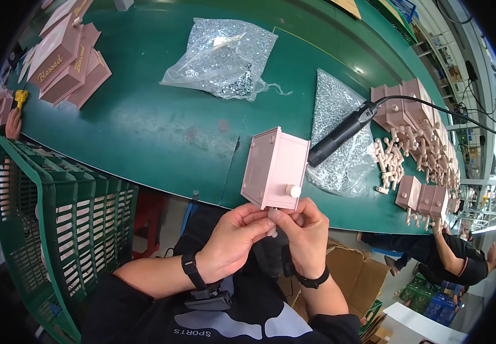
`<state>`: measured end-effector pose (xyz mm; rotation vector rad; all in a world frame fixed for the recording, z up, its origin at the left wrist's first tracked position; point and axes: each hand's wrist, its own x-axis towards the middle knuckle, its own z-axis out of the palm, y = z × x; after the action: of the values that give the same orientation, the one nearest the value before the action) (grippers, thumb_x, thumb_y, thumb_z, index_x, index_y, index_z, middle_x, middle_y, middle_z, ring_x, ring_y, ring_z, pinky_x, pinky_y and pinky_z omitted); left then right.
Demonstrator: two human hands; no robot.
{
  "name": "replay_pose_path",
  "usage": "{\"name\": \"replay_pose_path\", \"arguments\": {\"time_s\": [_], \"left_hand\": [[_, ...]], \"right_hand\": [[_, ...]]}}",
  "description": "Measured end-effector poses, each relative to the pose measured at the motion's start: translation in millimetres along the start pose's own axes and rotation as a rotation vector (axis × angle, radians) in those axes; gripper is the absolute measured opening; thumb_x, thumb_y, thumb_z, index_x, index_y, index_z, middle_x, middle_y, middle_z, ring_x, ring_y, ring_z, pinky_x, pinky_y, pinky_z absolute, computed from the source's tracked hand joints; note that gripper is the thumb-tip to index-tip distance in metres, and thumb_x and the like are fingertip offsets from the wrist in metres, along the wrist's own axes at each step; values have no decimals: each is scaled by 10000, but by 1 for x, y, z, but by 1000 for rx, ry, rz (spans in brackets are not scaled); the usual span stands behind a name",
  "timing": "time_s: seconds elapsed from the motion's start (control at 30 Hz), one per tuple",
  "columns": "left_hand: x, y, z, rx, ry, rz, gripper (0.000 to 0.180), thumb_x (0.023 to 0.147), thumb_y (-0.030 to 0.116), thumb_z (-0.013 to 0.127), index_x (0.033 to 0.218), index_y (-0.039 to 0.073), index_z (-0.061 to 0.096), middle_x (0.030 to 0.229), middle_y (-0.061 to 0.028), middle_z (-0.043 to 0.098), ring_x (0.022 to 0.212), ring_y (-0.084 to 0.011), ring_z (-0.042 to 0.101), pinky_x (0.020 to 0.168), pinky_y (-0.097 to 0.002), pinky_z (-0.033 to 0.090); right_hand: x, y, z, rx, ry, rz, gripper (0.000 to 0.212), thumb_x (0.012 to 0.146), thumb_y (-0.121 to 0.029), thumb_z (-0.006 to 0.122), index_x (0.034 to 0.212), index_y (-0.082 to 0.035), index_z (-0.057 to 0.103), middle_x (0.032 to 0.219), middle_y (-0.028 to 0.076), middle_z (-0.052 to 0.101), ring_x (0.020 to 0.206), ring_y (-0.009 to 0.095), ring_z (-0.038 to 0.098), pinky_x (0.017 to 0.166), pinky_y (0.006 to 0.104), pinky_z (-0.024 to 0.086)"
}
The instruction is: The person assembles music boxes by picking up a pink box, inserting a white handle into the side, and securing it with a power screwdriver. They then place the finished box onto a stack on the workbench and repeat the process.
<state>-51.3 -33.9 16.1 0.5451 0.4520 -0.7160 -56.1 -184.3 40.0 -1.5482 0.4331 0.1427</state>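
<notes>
Nearest: left hand (232,241) and right hand (304,232) meet over the lap just off the near desk (162,132) edge, fingers closed on the lower end of a small pink wooden box (274,169) that stands tilted with a round cream knob (294,191) on its near face; both seem to pinch a small peg (272,230) below it, mostly hidden. Judgement: brace the box with the left, start the peg straight. Black electric screwdriver (340,135) lies right, on a bag of screws (342,137).
</notes>
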Motion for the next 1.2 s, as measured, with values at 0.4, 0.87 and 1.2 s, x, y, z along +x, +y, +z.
{"name": "replay_pose_path", "arguments": {"time_s": [0.4,0.87,1.2], "left_hand": [[1,-1,-2,11,-13,9,247,949,47,636,1191,7,609,1106,-53,681,977,-120,640,920,-282,511],[0,-2,-1,30,4,1,254,952,55,636,1198,4,603,1114,-67,680,979,-127,641,916,-291,513],[1,-2,-2,59,-31,23,275,957,39,612,1227,-5,587,1126,-71,670,993,-147,642,935,-306,503]], "right_hand": [[3,-4,-4,-183,20,-40,121,854,6,738,807,12,627,767,4,576,627,48,510,560,201,402],[6,-4,-5,-23,-45,54,83,880,36,688,859,14,611,761,31,654,661,61,615,584,196,475],[14,-2,-8,-104,-84,110,70,872,10,705,887,-4,638,790,14,666,692,60,616,615,202,487]]}}
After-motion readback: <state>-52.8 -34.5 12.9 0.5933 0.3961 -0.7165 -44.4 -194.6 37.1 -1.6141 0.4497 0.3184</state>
